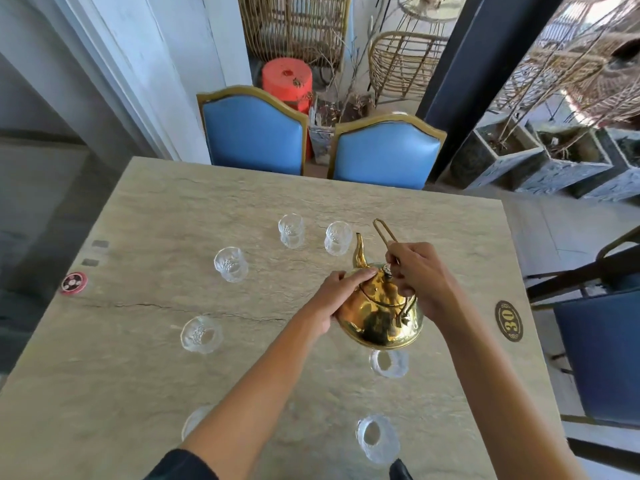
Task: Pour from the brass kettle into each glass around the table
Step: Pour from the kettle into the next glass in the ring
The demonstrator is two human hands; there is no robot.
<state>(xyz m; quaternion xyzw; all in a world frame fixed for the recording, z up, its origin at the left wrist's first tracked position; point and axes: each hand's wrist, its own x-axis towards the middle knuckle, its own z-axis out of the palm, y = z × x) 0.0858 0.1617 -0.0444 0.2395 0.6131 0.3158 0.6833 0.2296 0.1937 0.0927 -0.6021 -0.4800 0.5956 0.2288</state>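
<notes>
The brass kettle (379, 315) hangs above the stone table (173, 209), its spout pointing away toward a far glass (336, 238). My right hand (420, 278) grips the wire handle near the lid. My left hand (341, 294) presses on the kettle's left shoulder and lid. Several clear glasses stand in a ring: one far middle (291, 230), one at the left (230, 264), another nearer left (201, 334), one just under the kettle (388, 362), one near right (377, 438), and one half hidden behind my left forearm (195, 420).
Two blue chairs (254, 133) (386, 152) stand at the table's far edge, a dark blue one (599, 351) at the right. A round red token (73, 282) lies at the left edge, a number plaque (508, 320) at the right.
</notes>
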